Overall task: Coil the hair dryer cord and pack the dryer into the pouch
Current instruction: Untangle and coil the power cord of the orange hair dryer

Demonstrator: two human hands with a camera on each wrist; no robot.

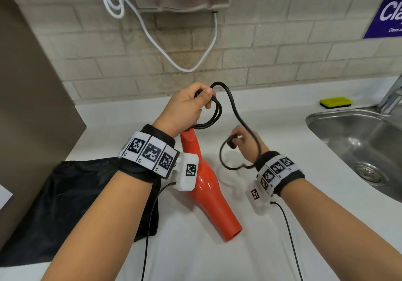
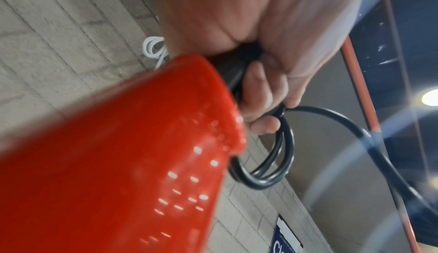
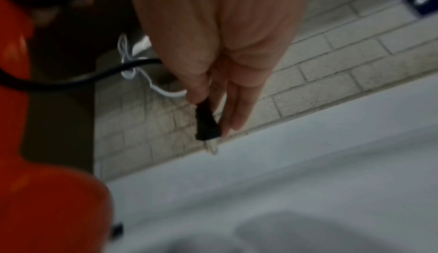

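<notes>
steel sink [image 1: 322, 126], yellow sponge [image 1: 336, 102] (black underside), white cable [image 1: 152, 37]

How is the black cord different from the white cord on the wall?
The black cord is held in both hands, the left hand gripping its loops, the right hand pinching its plug; the white cord hangs untouched on the brick wall. The black cord looks thicker. Both curve in loops.

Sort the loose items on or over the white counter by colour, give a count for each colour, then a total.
Black: 2, the cord and the pouch.
Orange-red: 1, the hair dryer.
Yellow and black: 1, the sponge.
Total: 4
</notes>
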